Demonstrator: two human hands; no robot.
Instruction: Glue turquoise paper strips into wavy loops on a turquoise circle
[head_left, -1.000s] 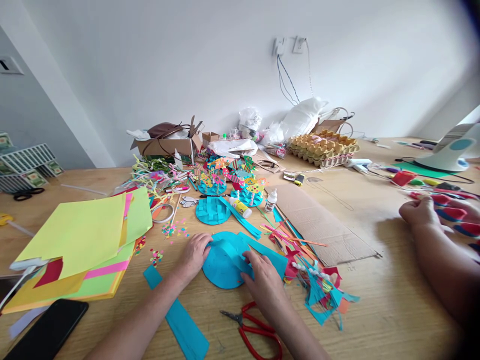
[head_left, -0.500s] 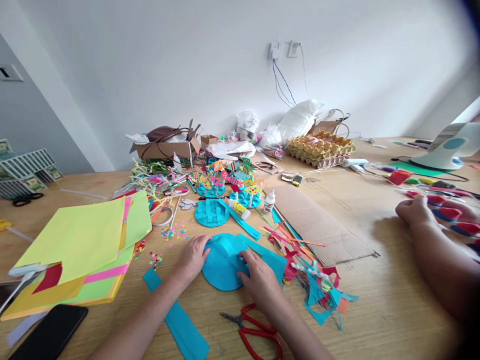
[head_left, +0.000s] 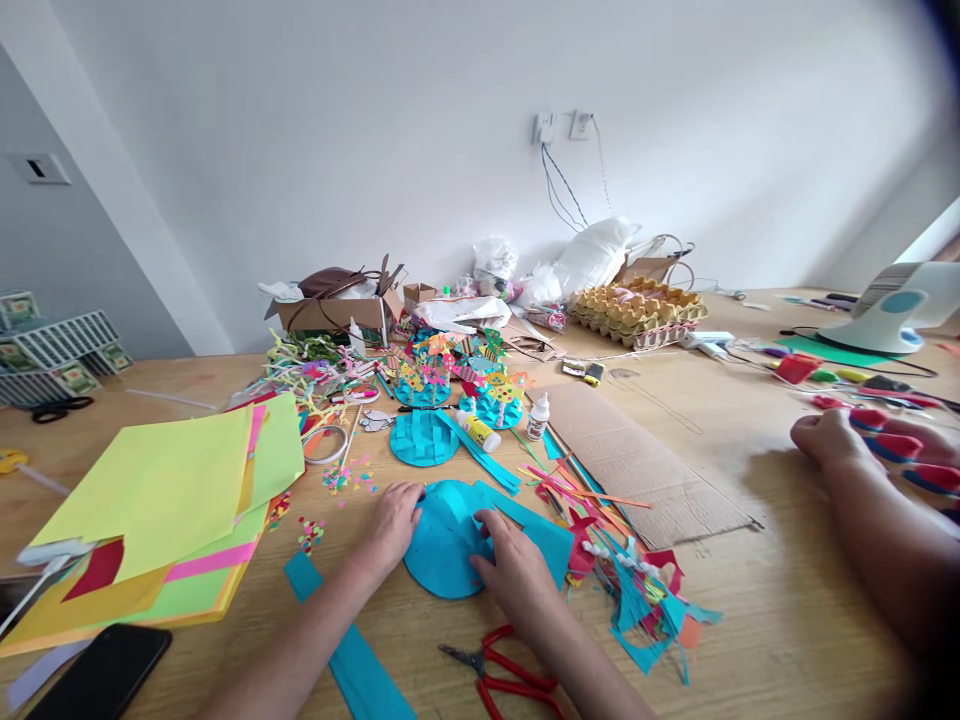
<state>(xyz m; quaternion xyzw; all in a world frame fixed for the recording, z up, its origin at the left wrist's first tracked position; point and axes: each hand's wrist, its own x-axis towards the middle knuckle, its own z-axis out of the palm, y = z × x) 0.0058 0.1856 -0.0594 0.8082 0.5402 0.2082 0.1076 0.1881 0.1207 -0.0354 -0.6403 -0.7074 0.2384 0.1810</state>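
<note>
Left grip and right grip, half-curled, hold unclear, flank a round turquoise disc.

Bare bench lies between the paper scraps and the other person's arm, so there is room to pass. Red scissors block the near side of the blue circle; two bottles sit farther back.

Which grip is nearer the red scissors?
Right. The right grip is at the right edge of the blue disc, just beyond the scissors; the left grip is at the disc's left edge, farther away.
</note>
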